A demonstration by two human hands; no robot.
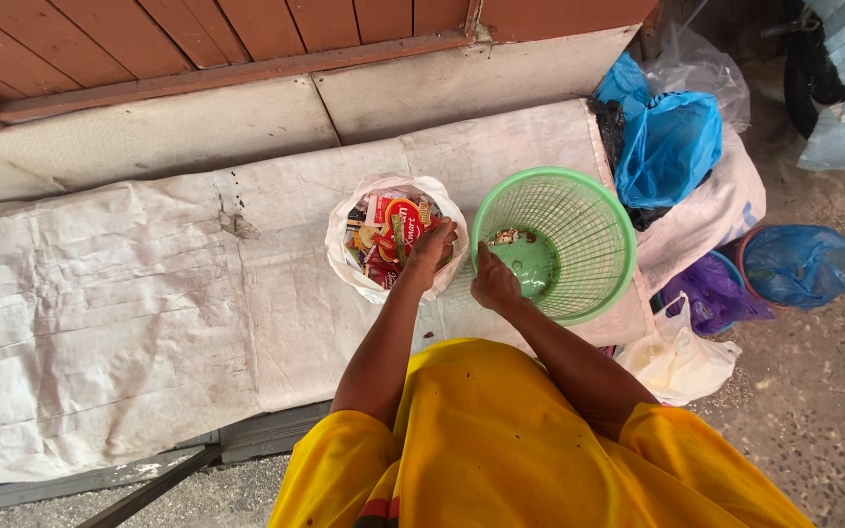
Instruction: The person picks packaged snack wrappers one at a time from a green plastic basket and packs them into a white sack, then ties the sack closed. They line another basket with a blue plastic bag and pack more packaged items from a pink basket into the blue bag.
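Bag (349, 256) left of basket (594, 210); both on sheet (129, 313).

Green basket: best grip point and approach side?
Take the green basket by its thick rolled rim on the far right edge, coming from above. It stands upright and open, and the mesh wall slopes inward below the rim, so the rim gives the firmest hold. The right hand already sits at the near-left rim.
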